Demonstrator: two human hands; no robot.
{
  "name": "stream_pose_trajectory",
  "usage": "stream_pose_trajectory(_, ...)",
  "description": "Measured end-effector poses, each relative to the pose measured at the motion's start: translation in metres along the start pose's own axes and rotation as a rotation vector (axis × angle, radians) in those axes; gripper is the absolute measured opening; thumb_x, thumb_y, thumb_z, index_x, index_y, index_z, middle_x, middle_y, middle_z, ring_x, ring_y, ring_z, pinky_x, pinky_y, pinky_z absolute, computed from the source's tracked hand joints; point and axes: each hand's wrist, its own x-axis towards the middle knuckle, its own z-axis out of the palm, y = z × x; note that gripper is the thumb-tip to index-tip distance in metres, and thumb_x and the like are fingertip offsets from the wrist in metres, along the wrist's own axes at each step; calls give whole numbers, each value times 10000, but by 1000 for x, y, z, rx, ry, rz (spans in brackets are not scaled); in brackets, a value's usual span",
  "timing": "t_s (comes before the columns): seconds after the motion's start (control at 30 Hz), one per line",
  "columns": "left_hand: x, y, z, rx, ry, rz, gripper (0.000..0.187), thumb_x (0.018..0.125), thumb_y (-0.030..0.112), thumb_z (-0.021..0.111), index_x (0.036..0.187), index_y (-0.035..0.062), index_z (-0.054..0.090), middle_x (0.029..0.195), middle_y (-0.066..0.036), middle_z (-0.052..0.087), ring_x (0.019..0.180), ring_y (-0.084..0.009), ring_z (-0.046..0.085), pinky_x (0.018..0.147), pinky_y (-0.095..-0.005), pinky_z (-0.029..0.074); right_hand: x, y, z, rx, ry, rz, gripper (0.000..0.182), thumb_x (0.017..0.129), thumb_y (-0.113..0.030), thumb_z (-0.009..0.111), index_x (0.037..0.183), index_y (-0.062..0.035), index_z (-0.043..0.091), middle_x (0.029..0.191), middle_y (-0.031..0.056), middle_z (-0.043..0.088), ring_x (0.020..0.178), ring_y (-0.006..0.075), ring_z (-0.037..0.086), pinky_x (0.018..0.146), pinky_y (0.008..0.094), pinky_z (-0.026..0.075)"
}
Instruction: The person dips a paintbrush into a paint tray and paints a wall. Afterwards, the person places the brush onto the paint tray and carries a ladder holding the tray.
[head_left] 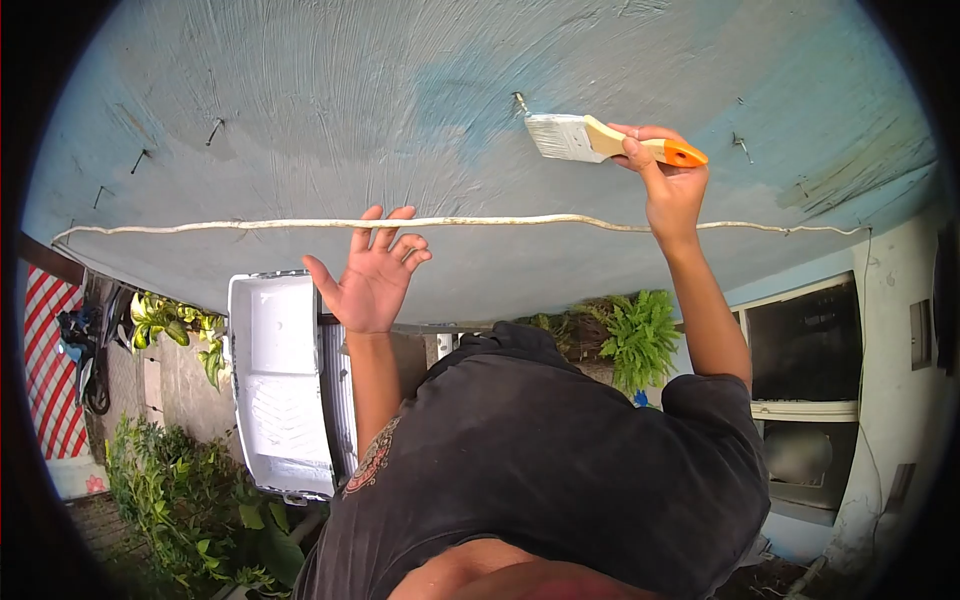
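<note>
My right hand (pixel 676 190) is closed round the wooden handle of a flat paintbrush (pixel 568 137) with an orange handle end. Its bristles are coated in white paint and point left, close to a small metal hook (pixel 520 103) on the grey-blue surface (pixel 330 120). Brush streaks and bluer patches mark that surface. My left hand (pixel 375 280) is raised with the palm in view, fingers apart and slightly bent, holding nothing. A long whitish cable (pixel 520 220) runs across the view and overlaps the fingertips of this hand.
A white paint tray (pixel 280 375) sits beside my left forearm. Several nails (pixel 215 130) and another hook (pixel 741 147) stick out of the surface. Plants (pixel 170 490) and a fern (pixel 640 340) grow around. Windows (pixel 805 345) are at right.
</note>
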Motion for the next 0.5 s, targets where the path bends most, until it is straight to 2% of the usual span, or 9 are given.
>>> stream_pose_trajectory(0.03,0,0,0,2,1,4,989,893,851,309,1503,76,386,1498,-215,447,1145,-363,563,1000,-523,437,5,0,-1,116,14,193,66,944,-41,683,989,4,699,1061,155,742,961,225,717,768,335,604)
stream_pose_trajectory(0.1,-1,-1,0,-14,12,7,1043,877,881,227,1520,71,368,1506,-265,406,1142,-368,557,1000,-497,431,11,3,0,129,-17,224,75,940,-44,690,993,8,697,1058,156,743,955,217,713,786,329,602)
stream_pose_trajectory(0.13,-1,-1,0,-13,14,11,1043,877,881,227,1520,71,368,1506,-265,406,1142,-368,557,1000,-497,431,12,6,0,140,-42,259,84,937,-47,697,996,13,695,1055,157,745,949,209,709,804,324,599)
stream_pose_trajectory(0.17,-1,-1,-1,-13,10,9,1043,876,881,228,1520,71,367,1506,-265,405,1143,-367,556,1000,-498,431,12,10,2,142,-45,259,84,937,-47,697,996,13,695,1055,157,745,949,209,709,804,324,599)
stream_pose_trajectory(0.23,-1,-1,-1,-11,4,7,1044,876,881,230,1520,71,366,1507,-265,405,1144,-367,555,1001,-498,431,9,19,8,61,-269,175,96,921,-47,710,1002,4,704,1048,142,750,913,196,711,784,303,594)
stream_pose_trajectory(0.27,-1,-1,-1,-14,5,5,1043,876,881,230,1519,72,368,1508,-264,404,1144,-366,556,1002,-497,431,10,17,10,61,-267,173,96,921,-47,710,1002,4,704,1048,142,750,913,196,711,784,303,594)
stream_pose_trajectory(0.33,0,-1,0,-17,4,0,1043,876,882,231,1518,72,369,1508,-263,404,1144,-365,556,1002,-496,432,14,11,15,-351,-515,-241,104,899,-42,723,997,-9,713,1031,126,753,876,200,716,743,287,584)
stream_pose_trajectory(0.37,0,-1,1,-17,5,2,1042,876,882,229,1518,74,370,1509,-263,403,1144,-364,557,1002,-495,432,18,7,17,-349,-493,-286,117,875,-30,737,990,-20,720,1018,122,749,835,216,712,715,280,571)
stream_pose_trajectory(0.5,-1,-1,-1,-1,6,2,1040,873,885,226,1516,81,374,1507,-260,405,1143,-361,559,1000,-493,435,49,-33,4,-400,-431,-436,132,851,-11,756,977,-17,717,1020,131,749,831,224,720,682,279,573)
